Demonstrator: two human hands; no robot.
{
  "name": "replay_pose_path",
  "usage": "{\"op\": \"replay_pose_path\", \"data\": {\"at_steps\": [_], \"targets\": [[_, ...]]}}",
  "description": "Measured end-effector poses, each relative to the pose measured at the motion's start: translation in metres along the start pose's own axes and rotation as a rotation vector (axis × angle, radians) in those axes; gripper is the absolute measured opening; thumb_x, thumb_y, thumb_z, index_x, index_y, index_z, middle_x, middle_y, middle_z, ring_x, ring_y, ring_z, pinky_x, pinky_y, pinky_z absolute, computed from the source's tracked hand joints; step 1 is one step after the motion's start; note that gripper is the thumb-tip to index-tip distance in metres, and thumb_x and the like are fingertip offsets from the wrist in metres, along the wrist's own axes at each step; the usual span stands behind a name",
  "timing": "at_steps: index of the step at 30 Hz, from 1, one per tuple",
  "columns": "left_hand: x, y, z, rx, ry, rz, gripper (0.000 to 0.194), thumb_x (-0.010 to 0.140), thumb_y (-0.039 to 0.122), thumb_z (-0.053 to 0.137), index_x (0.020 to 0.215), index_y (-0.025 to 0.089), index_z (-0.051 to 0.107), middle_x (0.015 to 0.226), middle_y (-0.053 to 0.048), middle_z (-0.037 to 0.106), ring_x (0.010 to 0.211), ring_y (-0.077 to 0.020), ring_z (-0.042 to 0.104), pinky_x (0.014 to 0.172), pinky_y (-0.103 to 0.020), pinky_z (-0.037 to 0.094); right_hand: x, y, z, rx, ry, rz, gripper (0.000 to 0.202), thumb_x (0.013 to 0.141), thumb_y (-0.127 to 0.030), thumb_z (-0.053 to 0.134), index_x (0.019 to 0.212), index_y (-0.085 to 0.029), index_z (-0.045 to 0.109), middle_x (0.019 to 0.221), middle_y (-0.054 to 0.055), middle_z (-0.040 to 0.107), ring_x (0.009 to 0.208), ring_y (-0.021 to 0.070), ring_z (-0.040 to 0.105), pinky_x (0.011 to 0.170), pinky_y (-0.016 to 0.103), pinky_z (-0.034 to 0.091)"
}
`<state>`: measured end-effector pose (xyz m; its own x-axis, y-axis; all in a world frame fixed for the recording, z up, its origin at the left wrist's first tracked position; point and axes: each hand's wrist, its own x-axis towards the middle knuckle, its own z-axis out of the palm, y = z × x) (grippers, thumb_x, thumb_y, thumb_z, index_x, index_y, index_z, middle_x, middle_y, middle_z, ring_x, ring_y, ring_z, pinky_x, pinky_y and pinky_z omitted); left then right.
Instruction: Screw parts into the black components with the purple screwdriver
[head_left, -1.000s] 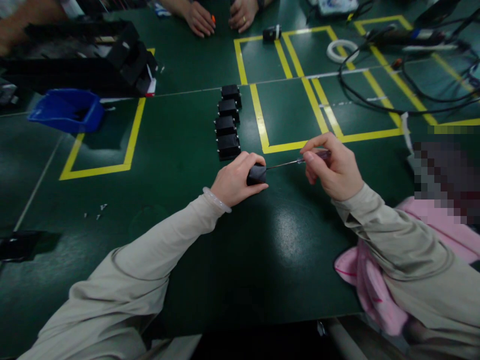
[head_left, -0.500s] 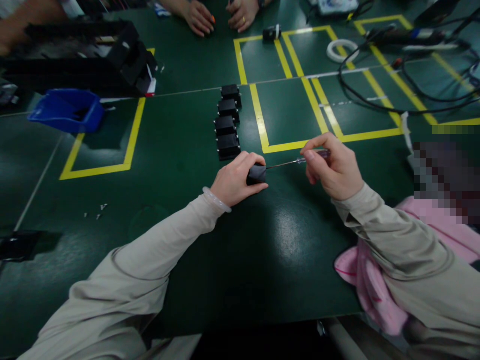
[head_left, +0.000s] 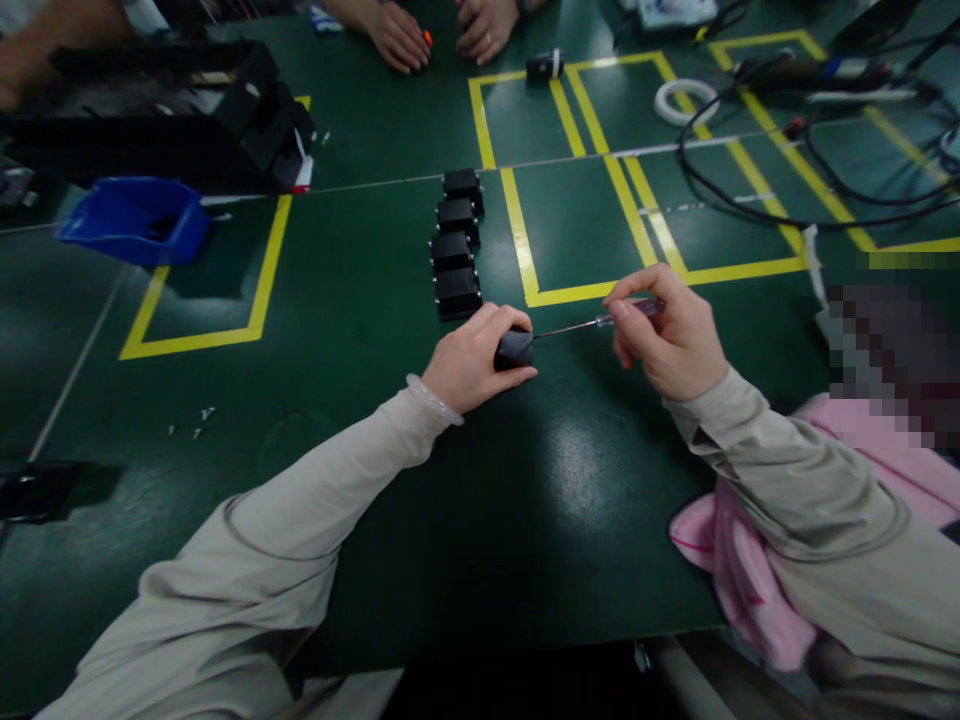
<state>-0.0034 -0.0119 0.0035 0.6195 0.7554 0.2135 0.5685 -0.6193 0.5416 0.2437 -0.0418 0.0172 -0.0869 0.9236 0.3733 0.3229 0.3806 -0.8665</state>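
My left hand [head_left: 472,362] is closed around a small black block [head_left: 515,349], thumb below and fingers over its top, near the middle of the green table [head_left: 480,520]. My right hand [head_left: 671,335] pinches the handle of a screwdriver [head_left: 604,320] between thumb and fingers. Its thin shaft points left and its tip meets the block's right side; the exact contact point is too small to make out. Beyond my left hand stands a row of several black blocks [head_left: 457,287] with small shiny screws at their sides.
Loose screws [head_left: 202,420] lie at the left, below a blue bin [head_left: 142,222] and a long black housing [head_left: 150,120]. Another person's hands [head_left: 401,38] rest at the far edge. Cables [head_left: 750,210], a white tape ring [head_left: 685,102] and a pink cloth [head_left: 750,570] are on the right.
Hardly anything differs. My hands, the block and the screwdriver keep almost the same position, and the other person's hand at the far edge has shifted slightly.
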Motion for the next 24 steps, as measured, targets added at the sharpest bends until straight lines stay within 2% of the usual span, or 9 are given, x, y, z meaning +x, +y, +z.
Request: {"op": "replay_pose_path", "data": {"at_steps": [5, 11, 18, 24], "targets": [[0.0000, 0.0004, -0.0001, -0.002, 0.004, 0.001, 0.041, 0.082, 0.029, 0.080, 0.114, 0.021, 0.055, 0.114, -0.005, 0.063, 0.105, -0.0238, 0.064, 0.089, -0.039, 0.054, -0.0001, -0.0023, 0.0002, 0.000, 0.001, -0.004, 0.026, 0.096, -0.050, 0.062, 0.096, -0.026, 0.054, 0.052, -0.008, 0.052, 0.037, 0.0101, 0.050, 0.036, 0.027, 0.037], [0.0001, 0.0009, -0.0006, -0.001, 0.002, 0.002, 0.041, 0.082, 0.029, 0.080, 0.114, 0.021, 0.055, 0.114, -0.006, 0.063, 0.105, -0.0237, 0.064, 0.087, -0.039, 0.054, 0.0001, -0.0023, -0.0003, -0.012, -0.013, 0.011, 0.026, 0.098, -0.050, 0.060, 0.091, -0.026, 0.054, 0.048, -0.009, 0.048, 0.033, 0.0095, 0.047, 0.033, 0.027, 0.030], [0.0000, 0.0001, -0.0003, -0.010, 0.000, -0.005, 0.041, 0.082, 0.030, 0.079, 0.114, 0.022, 0.054, 0.114, -0.005, 0.062, 0.107, -0.0244, 0.064, 0.086, -0.038, 0.055, 0.0003, -0.0049, 0.0010, 0.017, -0.005, 0.012, 0.029, 0.095, -0.055, 0.062, 0.096, -0.027, 0.054, 0.052, -0.008, 0.051, 0.036, 0.0101, 0.049, 0.034, 0.028, 0.036], [-0.0002, 0.0000, 0.0000, -0.004, 0.003, 0.000, 0.040, 0.083, 0.029, 0.079, 0.114, 0.022, 0.054, 0.115, -0.005, 0.063, 0.106, -0.0241, 0.064, 0.088, -0.038, 0.055, -0.0004, -0.0029, 0.0001, -0.010, -0.012, 0.018, 0.028, 0.097, -0.054, 0.060, 0.092, -0.026, 0.055, 0.047, -0.009, 0.047, 0.033, 0.0097, 0.046, 0.032, 0.028, 0.031]]}}
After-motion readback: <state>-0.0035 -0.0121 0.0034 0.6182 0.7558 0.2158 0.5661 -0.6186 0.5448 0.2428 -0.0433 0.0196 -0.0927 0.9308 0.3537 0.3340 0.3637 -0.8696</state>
